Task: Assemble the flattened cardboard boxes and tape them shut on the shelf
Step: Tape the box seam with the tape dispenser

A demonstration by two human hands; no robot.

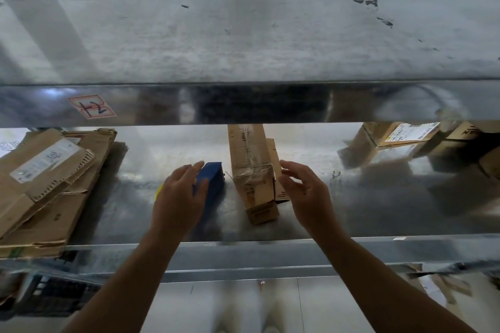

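The left hand [178, 197] lay open on a smooth blue rectangular block [213, 184]; the right hand [305, 192], loosely spread, held nothing beside a long creased cardboard box [251, 167].

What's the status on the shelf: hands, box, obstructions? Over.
Left hand open, touching blue block. Right hand open beside narrow cardboard box, contact unclear. Nothing between right hand and box.

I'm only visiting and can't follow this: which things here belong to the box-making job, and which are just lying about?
Job: flattened cardboard stack; narrow cardboard box beside the right hand; blue block under the left hand, possibly for tape; metal shelf.
Lying about: labelled boxes at the back right; red-edged sticker on the upper shelf edge; dark crate below.
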